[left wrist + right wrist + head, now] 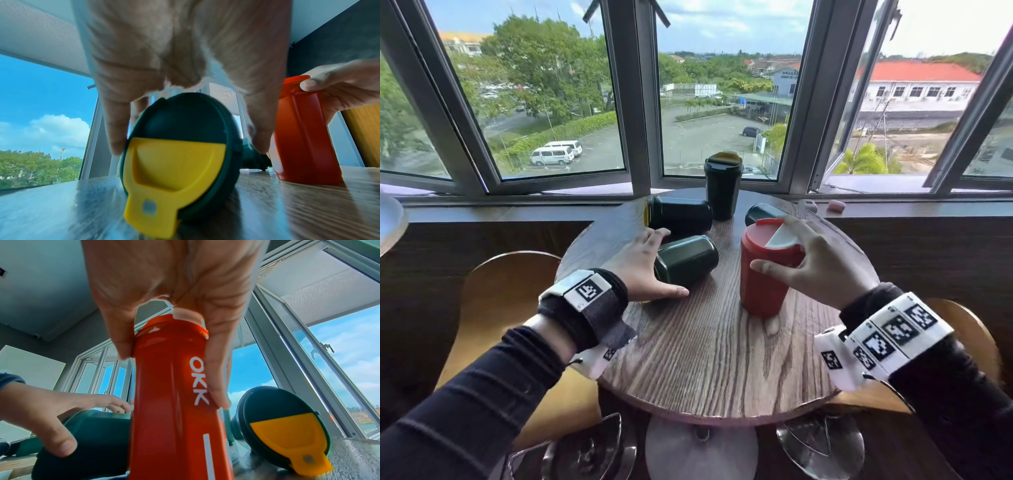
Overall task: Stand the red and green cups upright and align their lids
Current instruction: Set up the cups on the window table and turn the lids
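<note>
The red cup stands upright on the round wooden table, its white lid flap lifted. My right hand grips the cup near its top, thumb on the near side and fingers over the lid; in the right wrist view they pinch the red cup from both sides. A dark green cup lies on its side left of it. My left hand spreads over its lid end, thumb on the table. The left wrist view shows its yellow flap between my fingers.
Another green cup lies on its side at the back, one green cup stands upright near the window, and a third lies behind the red cup. Wooden chairs flank the table. The window sill runs behind.
</note>
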{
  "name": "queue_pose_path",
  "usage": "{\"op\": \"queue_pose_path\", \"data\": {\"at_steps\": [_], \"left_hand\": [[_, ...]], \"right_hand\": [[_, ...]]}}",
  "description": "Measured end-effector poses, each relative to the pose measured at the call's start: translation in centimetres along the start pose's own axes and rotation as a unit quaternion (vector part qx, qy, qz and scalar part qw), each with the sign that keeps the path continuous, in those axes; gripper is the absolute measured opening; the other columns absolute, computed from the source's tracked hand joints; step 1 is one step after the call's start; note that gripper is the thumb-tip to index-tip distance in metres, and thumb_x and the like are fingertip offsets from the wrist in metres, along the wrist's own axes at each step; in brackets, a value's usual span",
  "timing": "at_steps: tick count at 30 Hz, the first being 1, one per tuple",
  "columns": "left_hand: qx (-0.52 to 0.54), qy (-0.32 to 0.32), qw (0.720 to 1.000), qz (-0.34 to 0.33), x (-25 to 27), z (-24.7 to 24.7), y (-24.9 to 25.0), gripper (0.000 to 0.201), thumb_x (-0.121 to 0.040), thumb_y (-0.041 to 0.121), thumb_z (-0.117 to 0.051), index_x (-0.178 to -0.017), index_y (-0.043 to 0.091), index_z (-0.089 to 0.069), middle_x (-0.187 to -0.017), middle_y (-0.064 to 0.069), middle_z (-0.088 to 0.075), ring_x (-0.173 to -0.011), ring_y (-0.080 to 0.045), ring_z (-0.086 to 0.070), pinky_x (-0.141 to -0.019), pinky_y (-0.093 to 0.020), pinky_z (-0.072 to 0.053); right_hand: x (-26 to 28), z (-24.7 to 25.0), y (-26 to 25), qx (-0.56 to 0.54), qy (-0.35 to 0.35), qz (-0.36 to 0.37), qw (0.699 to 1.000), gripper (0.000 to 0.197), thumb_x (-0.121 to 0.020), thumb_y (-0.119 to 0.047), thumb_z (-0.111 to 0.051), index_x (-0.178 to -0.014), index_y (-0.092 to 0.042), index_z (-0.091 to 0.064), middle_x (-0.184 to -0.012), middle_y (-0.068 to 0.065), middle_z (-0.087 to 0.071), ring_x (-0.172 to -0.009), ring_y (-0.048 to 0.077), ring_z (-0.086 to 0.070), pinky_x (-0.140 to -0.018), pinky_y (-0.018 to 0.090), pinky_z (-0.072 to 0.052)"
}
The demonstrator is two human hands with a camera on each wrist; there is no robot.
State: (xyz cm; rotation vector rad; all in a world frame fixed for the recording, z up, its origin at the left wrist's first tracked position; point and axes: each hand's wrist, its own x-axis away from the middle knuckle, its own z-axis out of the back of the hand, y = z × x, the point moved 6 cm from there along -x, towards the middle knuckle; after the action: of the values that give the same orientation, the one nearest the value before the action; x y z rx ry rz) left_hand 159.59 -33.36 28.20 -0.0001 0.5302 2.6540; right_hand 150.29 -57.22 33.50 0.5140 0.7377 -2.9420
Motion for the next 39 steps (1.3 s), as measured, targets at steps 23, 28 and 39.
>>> {"op": "queue_pose_path", "data": {"at_steps": [23, 28, 39], "left_hand": [[0.013, 0.105, 0.994, -0.038, -1.6, 6.1, 4.0, 0.079, -0.055, 0.034, -0.086, -0.121, 0.009, -0.049, -0.116, -0.011, -0.056, -0.102, -0.022, -0.051, -0.082, -0.023, -0.036], [0.018, 0.091, 0.992, -0.090, -3.0, 5.7, 6.4, 0.085, -0.056, 0.049, -0.078, -0.127, 0.012, -0.051, -0.123, -0.009, -0.059, -0.113, -0.023, -0.055, -0.097, -0.030, -0.041], [-0.046, 0.029, 0.993, -0.105, -5.5, 2.9, 9.5, 0.067, -0.081, 0.045, -0.063, -0.136, 0.015, -0.040, -0.140, -0.008, -0.042, -0.128, -0.024, -0.041, -0.108, -0.035, -0.029]], "right_hand": [[-1.3, -2.0, 2.2, -0.096, 0.004, 0.015, 0.995, 0.101, -0.057, -0.075, -0.064, -0.140, -0.025, -0.034, -0.125, 0.002, -0.054, -0.113, 0.018, -0.054, -0.099, 0.036, -0.046], [-1.6, -2.3, 2.3, -0.134, -0.009, 0.018, 0.991, 0.100, -0.056, -0.077, -0.065, -0.139, -0.030, -0.034, -0.123, 0.001, -0.057, -0.111, 0.017, -0.057, -0.097, 0.038, -0.049], [-1.6, -2.5, 2.6, -0.153, -0.003, 0.019, 0.988, 0.102, -0.054, -0.079, -0.064, -0.136, -0.025, -0.037, -0.121, 0.003, -0.056, -0.109, 0.020, -0.058, -0.092, 0.038, -0.051]]}}
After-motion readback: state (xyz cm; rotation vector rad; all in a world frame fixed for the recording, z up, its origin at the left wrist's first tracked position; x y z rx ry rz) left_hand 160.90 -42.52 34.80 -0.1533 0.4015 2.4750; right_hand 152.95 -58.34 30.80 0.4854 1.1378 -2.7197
